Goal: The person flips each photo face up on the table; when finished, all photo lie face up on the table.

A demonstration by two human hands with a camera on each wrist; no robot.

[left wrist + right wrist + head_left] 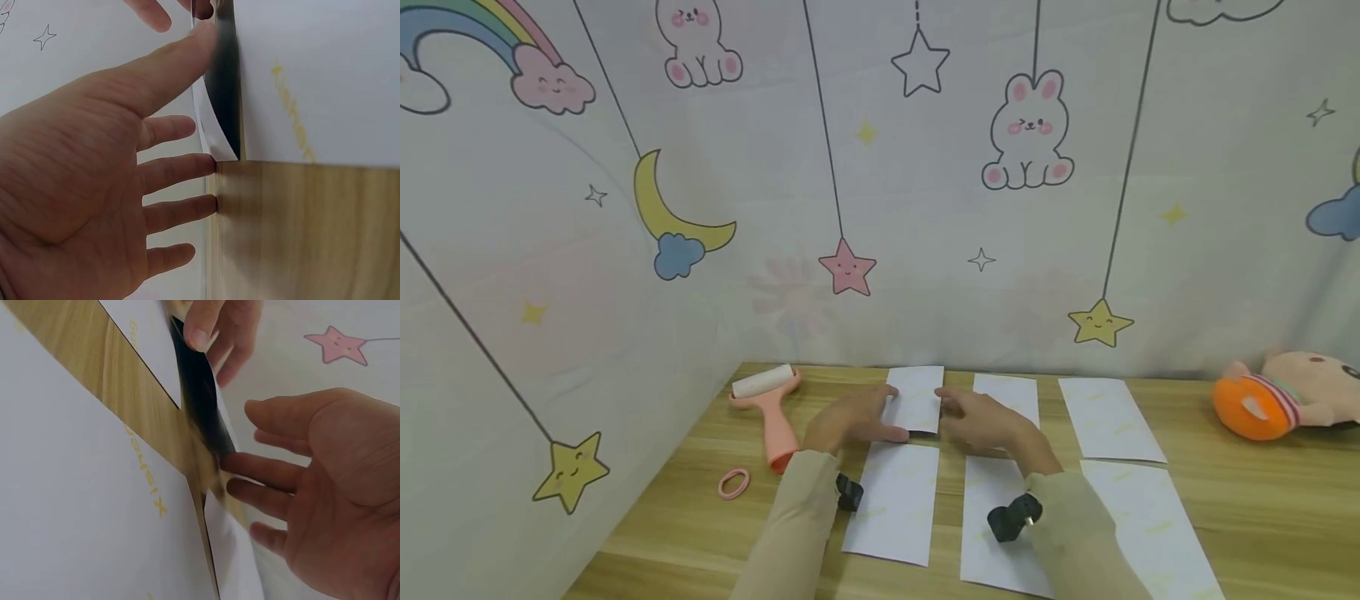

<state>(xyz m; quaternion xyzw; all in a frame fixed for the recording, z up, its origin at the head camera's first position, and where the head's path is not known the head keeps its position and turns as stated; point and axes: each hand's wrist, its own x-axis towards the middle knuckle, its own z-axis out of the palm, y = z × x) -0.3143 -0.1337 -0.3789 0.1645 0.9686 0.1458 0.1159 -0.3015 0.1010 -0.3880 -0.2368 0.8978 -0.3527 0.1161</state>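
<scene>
Touching a thin rectangular white sheet [916,402], curled up at its near edge and dark beneath, at the rear of the wood-grained worktop [692,542], with left grip [853,417] released, straight-fingered, and right grip [988,419] equally loose opposite, near a smooth pink roller [777,421]

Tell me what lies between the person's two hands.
A white sheet lies between the left hand and the right hand, with darkness showing under its near edge; the head view shows this.
</scene>
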